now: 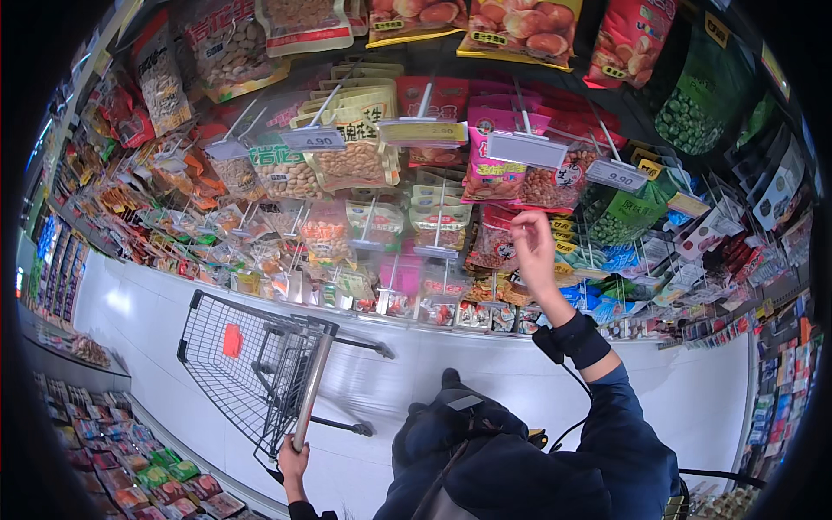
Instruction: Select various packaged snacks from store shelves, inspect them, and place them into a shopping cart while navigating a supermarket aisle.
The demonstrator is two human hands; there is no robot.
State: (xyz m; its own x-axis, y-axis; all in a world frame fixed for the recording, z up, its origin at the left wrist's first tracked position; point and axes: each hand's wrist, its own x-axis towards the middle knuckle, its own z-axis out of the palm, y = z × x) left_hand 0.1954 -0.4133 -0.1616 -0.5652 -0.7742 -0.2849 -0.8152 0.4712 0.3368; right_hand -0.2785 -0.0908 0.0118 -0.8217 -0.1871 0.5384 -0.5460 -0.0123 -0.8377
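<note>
My left hand (294, 460) grips the end of the metal handlebar (316, 383) of a wire shopping cart (240, 377). A small red item (232, 340) shows on the cart. My right hand (534, 250) is raised before the snack rack with its fingers curled and apart, nothing held in them. Behind its fingertips hangs a red bag of peanuts (494, 240); whether they touch cannot be told. Just above hang another red peanut bag (556, 179) and a pink peanut bag (497, 153). Green bags of peas (627, 211) hang to the right of this hand.
Metal hooks with price tag holders (526, 149) jut from the rack towards me. Cart wheels (385, 351) rest on the pale floor (143, 325) left of my feet. Low bins of packaged snacks (156, 478) stand at lower left, more shelves (777, 390) at right.
</note>
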